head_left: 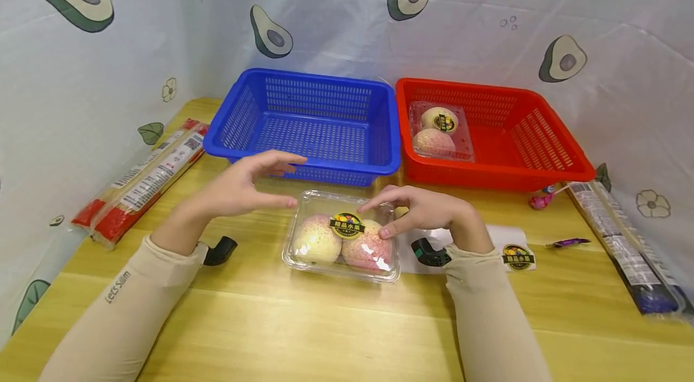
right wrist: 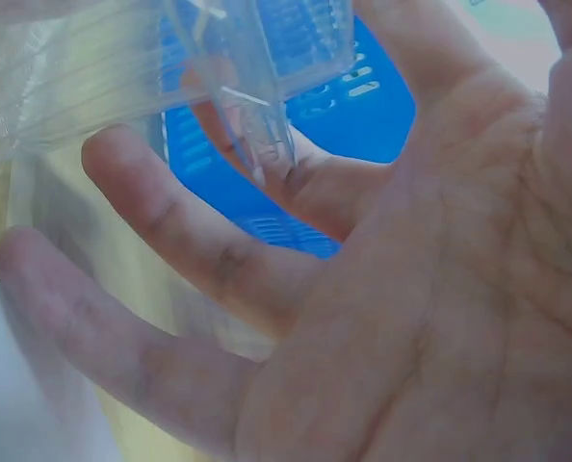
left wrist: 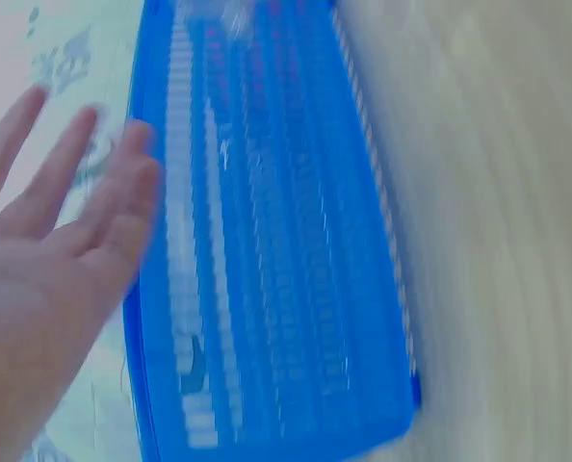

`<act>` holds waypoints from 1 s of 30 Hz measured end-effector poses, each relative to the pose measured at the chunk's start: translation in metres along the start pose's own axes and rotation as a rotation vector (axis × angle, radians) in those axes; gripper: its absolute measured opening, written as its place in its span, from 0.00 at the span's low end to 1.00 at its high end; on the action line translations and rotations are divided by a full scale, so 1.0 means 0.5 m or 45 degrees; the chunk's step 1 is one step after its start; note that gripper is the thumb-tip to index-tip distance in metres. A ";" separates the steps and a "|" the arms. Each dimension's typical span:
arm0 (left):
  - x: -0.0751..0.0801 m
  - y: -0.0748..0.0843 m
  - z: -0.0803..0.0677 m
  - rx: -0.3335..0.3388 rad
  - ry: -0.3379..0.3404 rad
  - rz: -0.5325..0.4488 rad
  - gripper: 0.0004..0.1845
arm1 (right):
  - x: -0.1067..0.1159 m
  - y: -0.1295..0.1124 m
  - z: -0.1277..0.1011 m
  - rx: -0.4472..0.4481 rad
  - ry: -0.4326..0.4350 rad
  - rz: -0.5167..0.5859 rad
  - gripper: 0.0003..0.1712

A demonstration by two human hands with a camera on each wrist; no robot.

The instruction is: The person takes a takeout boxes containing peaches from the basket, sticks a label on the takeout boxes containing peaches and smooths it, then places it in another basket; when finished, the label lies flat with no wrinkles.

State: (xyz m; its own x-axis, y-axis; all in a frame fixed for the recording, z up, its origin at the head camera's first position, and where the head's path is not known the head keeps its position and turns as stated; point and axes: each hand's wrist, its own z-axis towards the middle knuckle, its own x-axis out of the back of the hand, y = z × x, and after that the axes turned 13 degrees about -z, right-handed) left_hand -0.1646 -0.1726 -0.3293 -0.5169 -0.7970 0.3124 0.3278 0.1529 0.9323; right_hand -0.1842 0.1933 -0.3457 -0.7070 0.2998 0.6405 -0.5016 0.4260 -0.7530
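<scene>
A clear plastic fruit box [head_left: 311,201] with two pale, pink-speckled, peach-like fruits [head_left: 317,240] lies in the middle of the table. A black round label [head_left: 347,225] with coloured fruit and white lettering sits on its lid. My right hand [head_left: 425,213] is over the box's right side, thumb and forefinger extended above the lid; whether they touch it I cannot tell. In the right wrist view, its fingers [right wrist: 161,207] are loosely spread beside the clear plastic. My left hand [head_left: 238,186] hovers just left of the box, fingers extended and holding nothing.
Behind stand a blue basket [head_left: 300,168] and a red basket [head_left: 488,174]; another fruit box [head_left: 463,129] lies in the red one. A white label strip [head_left: 499,237] is at the right. Noodle-like packs [head_left: 146,180] lie left, another long pack [head_left: 623,243] right, near a lollipop [head_left: 539,201].
</scene>
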 end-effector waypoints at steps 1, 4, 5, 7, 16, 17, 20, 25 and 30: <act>0.011 0.003 -0.002 -0.014 0.104 -0.043 0.30 | 0.000 0.000 0.001 0.003 -0.001 0.000 0.28; 0.042 0.003 -0.009 -0.067 0.435 -0.150 0.19 | 0.001 -0.002 0.003 0.008 -0.005 0.006 0.28; 0.051 0.000 -0.012 -0.084 0.555 -0.171 0.16 | 0.001 -0.002 0.003 0.009 -0.006 0.012 0.28; 0.070 -0.010 -0.015 -0.117 0.767 -0.166 0.14 | 0.001 -0.003 0.005 0.010 -0.006 0.019 0.28; 0.131 -0.080 -0.025 0.316 0.892 -0.255 0.44 | 0.000 -0.002 0.006 -0.023 -0.019 0.064 0.29; 0.134 -0.086 -0.025 0.346 0.861 -0.330 0.46 | -0.001 -0.001 0.006 -0.018 -0.016 0.060 0.29; 0.135 -0.096 -0.022 0.364 0.814 -0.472 0.47 | -0.001 0.001 0.006 0.006 -0.002 0.036 0.28; 0.130 -0.094 -0.020 0.322 0.827 -0.622 0.46 | -0.001 0.002 0.007 0.090 0.038 0.001 0.27; 0.127 -0.091 -0.018 0.331 0.816 -0.681 0.47 | -0.003 -0.003 0.011 0.260 0.115 0.008 0.25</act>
State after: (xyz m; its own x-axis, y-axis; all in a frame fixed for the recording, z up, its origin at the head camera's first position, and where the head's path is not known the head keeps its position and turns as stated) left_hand -0.2053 -0.2356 -0.3534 0.0203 -0.9630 -0.2689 -0.0626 -0.2696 0.9609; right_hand -0.1849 0.1874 -0.3463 -0.6677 0.3809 0.6396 -0.5942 0.2450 -0.7661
